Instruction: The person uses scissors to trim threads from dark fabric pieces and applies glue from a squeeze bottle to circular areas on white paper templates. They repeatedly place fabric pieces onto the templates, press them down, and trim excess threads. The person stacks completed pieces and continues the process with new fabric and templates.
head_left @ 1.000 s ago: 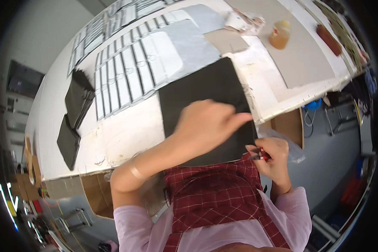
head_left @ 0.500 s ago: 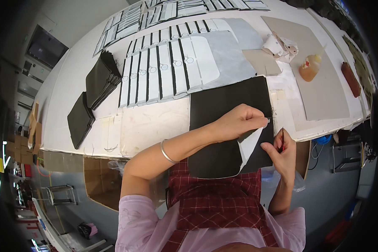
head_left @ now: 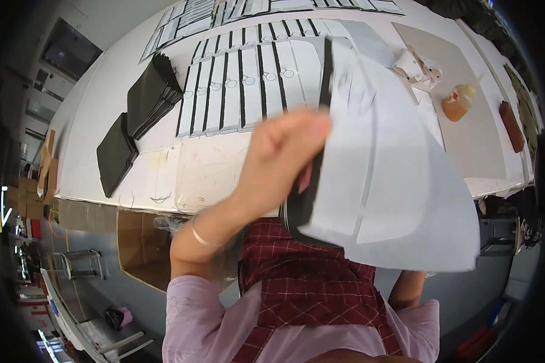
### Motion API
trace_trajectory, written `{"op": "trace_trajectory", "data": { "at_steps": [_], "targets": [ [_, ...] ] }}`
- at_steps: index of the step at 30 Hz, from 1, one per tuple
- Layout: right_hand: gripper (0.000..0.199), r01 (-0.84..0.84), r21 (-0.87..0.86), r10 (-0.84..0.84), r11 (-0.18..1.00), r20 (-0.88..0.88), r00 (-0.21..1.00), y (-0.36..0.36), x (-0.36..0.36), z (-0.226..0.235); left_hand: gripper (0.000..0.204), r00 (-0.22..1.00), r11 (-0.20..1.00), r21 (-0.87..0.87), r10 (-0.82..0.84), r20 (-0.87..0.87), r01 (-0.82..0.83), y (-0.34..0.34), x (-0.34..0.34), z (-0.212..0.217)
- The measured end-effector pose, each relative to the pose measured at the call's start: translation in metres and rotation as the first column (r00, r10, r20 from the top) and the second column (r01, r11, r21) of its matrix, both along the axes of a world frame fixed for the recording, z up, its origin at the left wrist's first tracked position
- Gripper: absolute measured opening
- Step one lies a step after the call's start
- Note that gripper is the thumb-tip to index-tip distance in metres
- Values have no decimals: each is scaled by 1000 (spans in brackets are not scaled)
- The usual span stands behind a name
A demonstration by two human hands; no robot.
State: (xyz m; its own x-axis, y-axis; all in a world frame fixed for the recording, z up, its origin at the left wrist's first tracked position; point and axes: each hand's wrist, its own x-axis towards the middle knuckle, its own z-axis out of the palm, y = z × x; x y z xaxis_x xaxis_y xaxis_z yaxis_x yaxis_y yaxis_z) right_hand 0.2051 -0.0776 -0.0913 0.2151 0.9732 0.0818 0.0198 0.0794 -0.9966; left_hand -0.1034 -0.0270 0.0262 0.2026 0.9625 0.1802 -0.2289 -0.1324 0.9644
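Over the near edge of the white table [head_left: 224, 166], with the pale side of the panel [head_left: 396, 163] now swung up from dark-side-up, so seemingly mid-turn, pinched by one edge in the left hand [head_left: 280, 154], with no telling the hidden right hand's grip.

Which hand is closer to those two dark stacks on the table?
Left. The left hand holds the pale sheet, right of the dark stacks; the right hand is hidden behind that sheet, farther right.

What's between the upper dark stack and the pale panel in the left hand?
Head view: a row of overlapping white pieces with black strips lies between the upper dark stack and the pale panel.
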Motion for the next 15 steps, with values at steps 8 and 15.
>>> {"op": "trace_trajectory", "data": {
  "at_steps": [8,15],
  "targets": [
    [29,-44,310,6,950,124,992,9,21,44,23,556,969,242,233,-798,-58,-63,-59,-62],
    [35,-647,222,135,729,881,453,18,-60,80,18,641,969,246,184,-745,7,-24,-64,-47]
  ]
}}
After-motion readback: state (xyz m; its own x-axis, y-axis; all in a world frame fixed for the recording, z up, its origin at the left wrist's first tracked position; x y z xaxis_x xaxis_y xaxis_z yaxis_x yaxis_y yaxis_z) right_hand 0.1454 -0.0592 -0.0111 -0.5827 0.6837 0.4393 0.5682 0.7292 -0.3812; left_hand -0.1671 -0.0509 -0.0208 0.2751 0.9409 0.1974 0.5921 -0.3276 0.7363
